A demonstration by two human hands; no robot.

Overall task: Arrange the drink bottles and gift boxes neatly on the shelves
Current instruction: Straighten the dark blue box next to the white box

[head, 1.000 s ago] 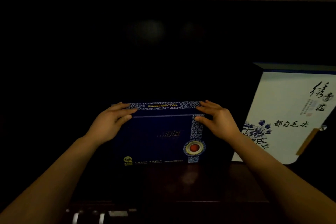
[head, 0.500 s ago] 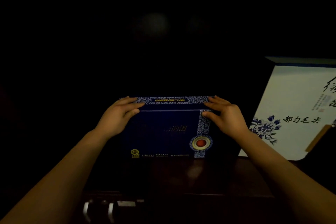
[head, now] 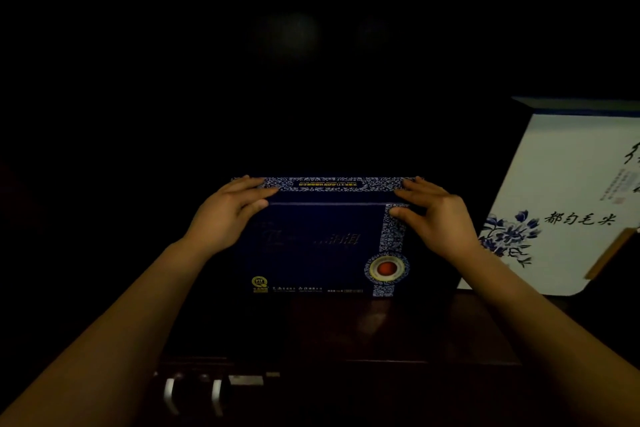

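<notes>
Left of the blue box point(head: 322, 239) the shelf point(head: 346, 329) lies open — right, a white box point(head: 561, 204) crowds close.

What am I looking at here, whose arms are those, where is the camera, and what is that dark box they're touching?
There is no machine here. The camera sits on a person's head and looks forward and down, so the two bare arms reaching in from the bottom are that person's own.

The left hand and the right hand grip the two upper corners of a dark blue gift box, fingers over its patterned top edge and thumbs on its front. The box stands upright on a dark wooden shelf and has a round red emblem on its front.

To its right stands a taller white gift box with blue flowers and Chinese writing. The two boxes do not appear to touch. The rest is too dark to make out.
</notes>
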